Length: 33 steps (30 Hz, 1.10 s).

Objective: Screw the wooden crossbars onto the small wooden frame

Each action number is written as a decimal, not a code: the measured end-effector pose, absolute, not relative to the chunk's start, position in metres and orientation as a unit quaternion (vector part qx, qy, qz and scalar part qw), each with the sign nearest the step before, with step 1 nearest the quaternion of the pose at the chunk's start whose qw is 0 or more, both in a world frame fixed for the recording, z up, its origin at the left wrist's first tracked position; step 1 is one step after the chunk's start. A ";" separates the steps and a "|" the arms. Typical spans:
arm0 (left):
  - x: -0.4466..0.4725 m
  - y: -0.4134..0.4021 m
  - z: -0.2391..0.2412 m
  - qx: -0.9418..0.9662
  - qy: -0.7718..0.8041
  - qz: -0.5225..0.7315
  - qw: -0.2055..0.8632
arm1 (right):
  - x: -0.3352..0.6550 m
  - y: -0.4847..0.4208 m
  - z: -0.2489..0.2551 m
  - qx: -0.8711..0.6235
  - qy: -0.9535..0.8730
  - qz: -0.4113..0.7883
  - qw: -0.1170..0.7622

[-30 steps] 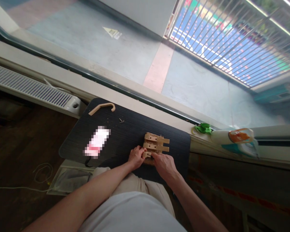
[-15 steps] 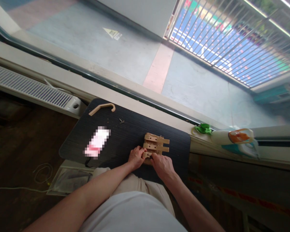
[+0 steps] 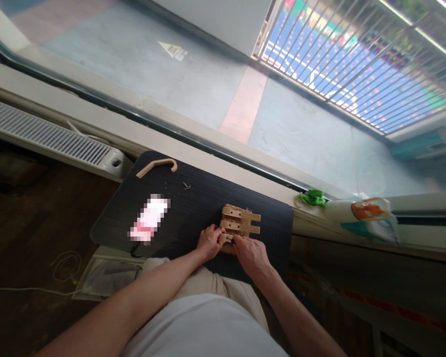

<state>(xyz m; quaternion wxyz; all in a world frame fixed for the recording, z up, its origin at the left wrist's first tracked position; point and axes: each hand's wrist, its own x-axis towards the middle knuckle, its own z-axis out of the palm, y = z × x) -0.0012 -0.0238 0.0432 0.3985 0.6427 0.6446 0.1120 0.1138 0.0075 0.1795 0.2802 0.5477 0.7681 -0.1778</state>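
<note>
A small wooden assembly of slats with protruding bars lies on a black table in front of me. My left hand grips its near left corner with curled fingers. My right hand closes on the near edge of the same piece, fingers pinched at a bar. Both hands meet at the nearest bar, which they partly hide.
A curved wooden piece lies at the table's far left corner, with small screws near it and a blurred pink-white item beside. A green object and a white-orange container rest on the window sill. A radiator grille runs left.
My right hand has shifted slightly toward the left along the near bar. The wooden assembly and my left hand have stayed put.
</note>
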 end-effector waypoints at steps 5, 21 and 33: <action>-0.001 -0.024 0.043 0.644 0.645 0.111 0.397 | 0.113 0.008 0.182 0.560 0.755 -0.182 0.288; -0.001 -0.022 0.045 0.644 0.644 0.098 0.400 | 0.115 0.006 0.180 0.548 0.763 -0.185 0.290; -0.002 -0.023 0.043 0.649 0.643 0.108 0.393 | 0.114 0.009 0.188 0.537 0.773 -0.186 0.281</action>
